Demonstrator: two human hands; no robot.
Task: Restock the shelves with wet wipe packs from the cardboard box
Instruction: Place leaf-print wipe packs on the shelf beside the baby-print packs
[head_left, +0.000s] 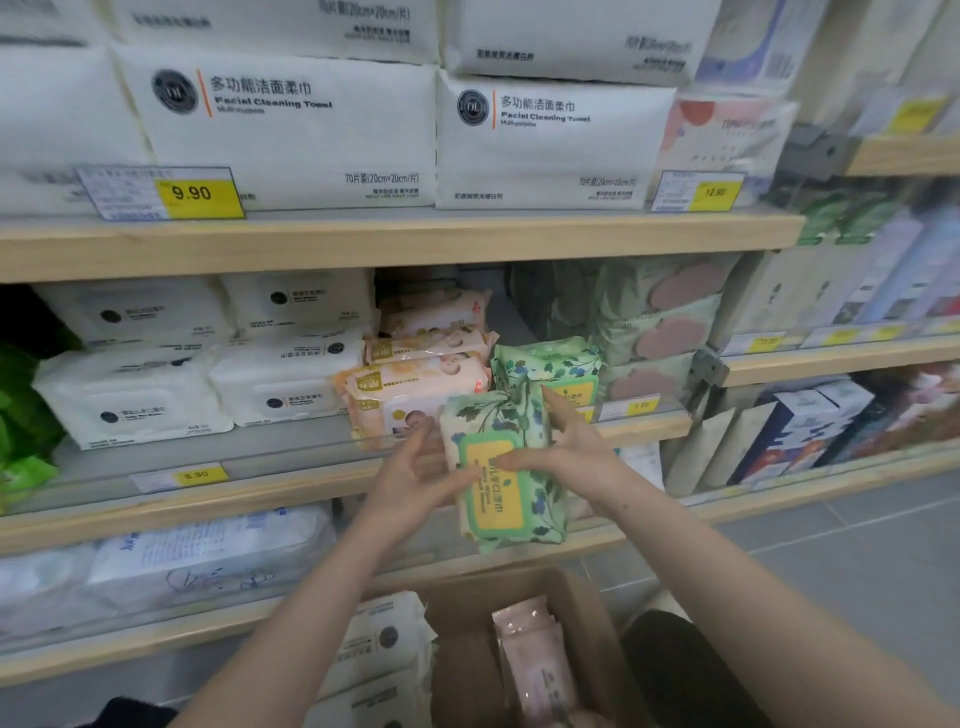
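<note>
A green floral wet wipe pack (501, 499) with a yellow label is held upright in front of the middle shelf (291, 499). My left hand (415, 467) holds its left edge and my right hand (566, 447) grips its right side, thumb across the label. A second green floral pack (550, 366) lies on the shelf just behind. The cardboard box (587, 608) stands open on the floor below, with pink packs (535, 654) inside.
Orange baby wipe packs (415, 384) are stacked left of the green ones, white packs (208, 374) further left. Large white facial towel packs (291, 130) fill the top shelf. Grey-green packs (660, 322) sit at the right. White packs (384, 644) lie beside the box.
</note>
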